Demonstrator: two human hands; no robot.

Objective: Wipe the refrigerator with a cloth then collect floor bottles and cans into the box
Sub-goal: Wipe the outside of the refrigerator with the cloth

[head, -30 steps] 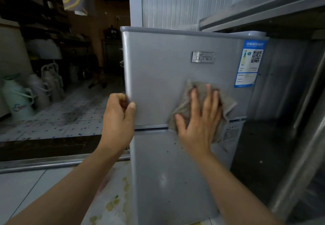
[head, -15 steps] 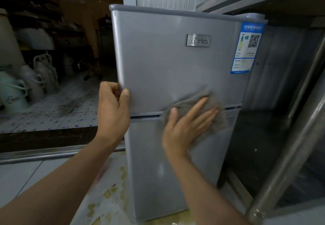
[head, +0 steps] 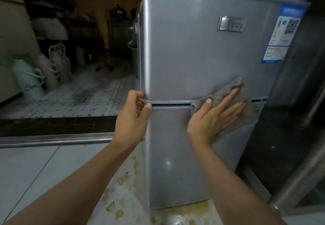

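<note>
My right hand lies flat, fingers spread and pointing up and to the right, palm pressing a grey-brown terry cloth against the front of the small silver two-door refrigerator. No closed grip here: the cloth is pinned under an open palm, not pinched.

The cloth straddles the horizontal seam between the upper and lower doors, toward the right side of the face. One corner sticks up past my fingertips onto the upper door; the rest hangs onto the lower door.

My left hand is at the left end of that same seam, fingers hooked round the door edge, thumb on the front. It is clenched on the edge, bracing the cabinet, I judge.

Key relation: the seam runs left to right, and the unwiped stretch of it lies to the left of the cloth, between my two hands. The lower door below my palm is also open ground. The right hand is the wiping hand and is nearer both.

Right forearm comes up from lower right, wrist bent back slightly. Left forearm comes up from lower left.

Blue-and-white energy label and small metal nameplate sit high on the upper door, well above the cloth.

Yellowish stains on the pale floor at the fridge foot. No bottles, cans or box that I can pick out near my hands; pale jugs stand far left.

Still in the wiping step, by my reckoning.
</note>
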